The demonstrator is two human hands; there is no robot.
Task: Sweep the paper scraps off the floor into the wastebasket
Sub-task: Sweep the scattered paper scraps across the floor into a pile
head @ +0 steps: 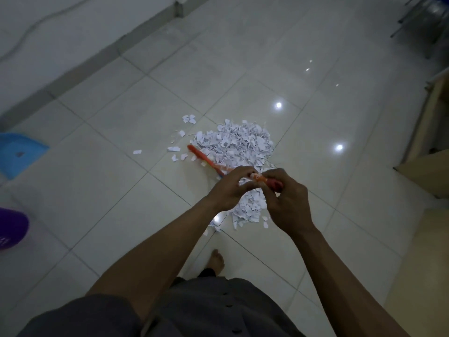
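A heap of white paper scraps [243, 144] lies on the pale tiled floor [121, 181], with a few loose bits [173, 149] to its left. An orange broom [204, 159] slants down to the heap's left edge. My left hand [230, 188] and my right hand [286, 200] meet above the near part of the heap; both curl round the top end of the broom's handle [257, 177]. A blue dustpan [17, 154] lies at the far left. The purple wastebasket [12, 229] shows partly at the left edge.
A white wall with a grey skirting [97, 57] runs along the upper left. Wooden furniture [430, 147] stands at the right edge, and metal chair legs [413, 20] at the top right. My bare foot [216, 260] is on the tiles below the heap.
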